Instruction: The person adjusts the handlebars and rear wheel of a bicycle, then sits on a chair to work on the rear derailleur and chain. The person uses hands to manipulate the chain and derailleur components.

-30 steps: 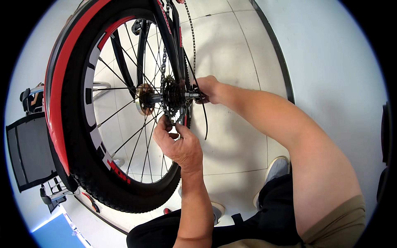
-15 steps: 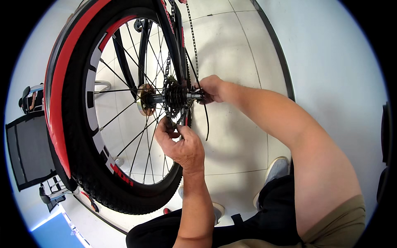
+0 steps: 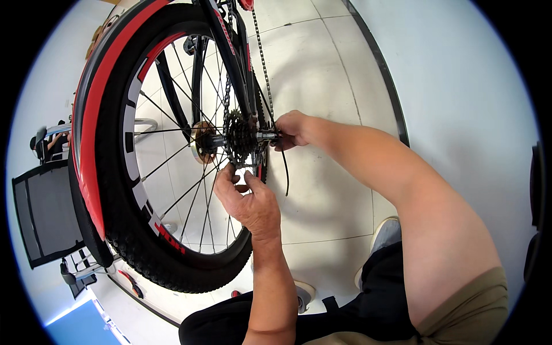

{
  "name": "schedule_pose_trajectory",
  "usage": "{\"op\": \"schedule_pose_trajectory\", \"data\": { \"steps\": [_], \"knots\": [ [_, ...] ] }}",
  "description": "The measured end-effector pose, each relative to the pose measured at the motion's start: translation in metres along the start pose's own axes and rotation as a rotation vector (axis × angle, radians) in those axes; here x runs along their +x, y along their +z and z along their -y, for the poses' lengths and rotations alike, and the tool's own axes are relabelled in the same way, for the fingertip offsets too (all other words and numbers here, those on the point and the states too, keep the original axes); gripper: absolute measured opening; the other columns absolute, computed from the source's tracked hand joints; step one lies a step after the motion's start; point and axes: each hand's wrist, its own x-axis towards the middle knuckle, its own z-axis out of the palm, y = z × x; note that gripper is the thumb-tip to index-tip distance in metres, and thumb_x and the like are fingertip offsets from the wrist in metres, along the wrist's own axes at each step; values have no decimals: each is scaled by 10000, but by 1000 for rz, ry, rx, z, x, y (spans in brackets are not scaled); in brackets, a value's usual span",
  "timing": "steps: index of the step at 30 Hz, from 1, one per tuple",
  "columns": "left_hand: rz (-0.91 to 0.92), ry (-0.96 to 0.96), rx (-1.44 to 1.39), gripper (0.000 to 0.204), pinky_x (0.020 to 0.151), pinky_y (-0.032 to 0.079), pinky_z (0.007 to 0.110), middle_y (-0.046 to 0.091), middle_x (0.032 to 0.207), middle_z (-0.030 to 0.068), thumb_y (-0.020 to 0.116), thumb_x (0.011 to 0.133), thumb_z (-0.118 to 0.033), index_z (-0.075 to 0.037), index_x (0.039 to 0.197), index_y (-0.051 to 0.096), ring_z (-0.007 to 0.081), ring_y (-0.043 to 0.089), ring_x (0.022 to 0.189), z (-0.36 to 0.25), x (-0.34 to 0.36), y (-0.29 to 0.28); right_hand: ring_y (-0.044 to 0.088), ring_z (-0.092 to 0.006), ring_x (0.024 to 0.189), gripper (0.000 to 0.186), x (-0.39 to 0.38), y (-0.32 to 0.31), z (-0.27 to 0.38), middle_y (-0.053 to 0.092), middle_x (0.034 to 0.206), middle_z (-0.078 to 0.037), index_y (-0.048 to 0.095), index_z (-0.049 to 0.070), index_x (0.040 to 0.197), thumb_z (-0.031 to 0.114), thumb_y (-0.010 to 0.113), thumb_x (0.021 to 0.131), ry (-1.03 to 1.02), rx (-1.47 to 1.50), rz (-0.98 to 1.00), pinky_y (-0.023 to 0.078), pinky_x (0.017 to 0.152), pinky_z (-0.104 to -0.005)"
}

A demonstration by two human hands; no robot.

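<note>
A bicycle rear wheel point(image 3: 132, 172) fills the left half of the view, its knobby black tire point(image 3: 172, 267) backed by a red-and-black mudguard point(image 3: 86, 144) along the left edge. At the middle of the wheel sits the dark sprocket cluster point(image 3: 238, 138), with a coppery disc point(image 3: 201, 141) just to its left on the hub and thin spokes running out to the rim. The chain point(image 3: 261, 57) rises from the sprockets toward the far edge of the picture, beside the black frame stay point(image 3: 230, 52).

The left hand point(image 3: 247, 198) reaches up from the near side, right below the sprocket cluster, its fingers point(image 3: 227, 175) curled and pinched on a small part at the lower edge of the cogs; what exactly they grip is hidden by the fingers themselves. The right hand point(image 3: 290, 129) comes in from the right, forearm stretched across the view, and is closed around the axle end point(image 3: 267, 136) that sticks out to the right of the cluster. A thin black cable point(image 3: 286, 172) hangs down just beside that hand.

The wheel stands over a pale tiled floor point(image 3: 322, 69). The person's dark trousers point(image 3: 368, 305) and a light shoe point(image 3: 385, 230) show near the lower edge. At the far left a folding stand with dark fabric point(image 3: 43, 213) is set well apart from the hands.
</note>
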Motion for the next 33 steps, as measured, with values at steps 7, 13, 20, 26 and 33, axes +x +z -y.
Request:
{"op": "schedule_pose_trajectory", "data": {
  "steps": [7, 13, 20, 26, 33],
  "knots": [
    [1, 9, 45, 312, 666, 486, 309, 626, 1059, 98, 667, 924, 2, 39, 1217, 567, 194, 581, 871, -8, 2, 5, 728, -235, 827, 142, 14, -21, 2, 710, 918, -133, 650, -24, 1009, -5, 509, 1002, 52, 89, 231, 653, 813, -415],
    [-18, 39, 31, 281, 646, 477, 307, 620, 1037, 98, 700, 950, -45, 35, 1185, 569, 196, 570, 855, -9, 2, 11, 725, -207, 835, 157, 6, -29, -1, 716, 900, -96, 651, -2, 1000, 32, 501, 1029, 145, 158, 331, 626, 865, -371],
    [-32, 13, 42, 281, 648, 472, 302, 612, 1025, 93, 708, 940, -51, 34, 1169, 567, 196, 563, 855, -5, 1, 9, 711, -172, 834, 81, 20, -29, -31, 727, 910, -62, 655, 67, 974, 114, 605, 1017, 172, 137, 368, 600, 835, -343],
    [-50, 14, 53, 280, 660, 474, 306, 609, 1024, 89, 715, 939, -64, 27, 1163, 573, 194, 569, 862, -6, 3, 11, 705, -201, 892, 9, 2, -18, -41, 719, 955, -47, 624, 102, 1019, 98, 618, 1013, 114, 211, 514, 591, 874, -383],
    [-47, 39, 8, 244, 644, 483, 299, 622, 1026, 98, 694, 942, -34, 32, 1152, 590, 189, 579, 822, -1, -2, 8, 637, -190, 823, 213, -15, -4, -52, 661, 970, -44, 622, 70, 1094, -45, 458, 1024, -48, 376, 280, 623, 856, -446]
  ]
}}
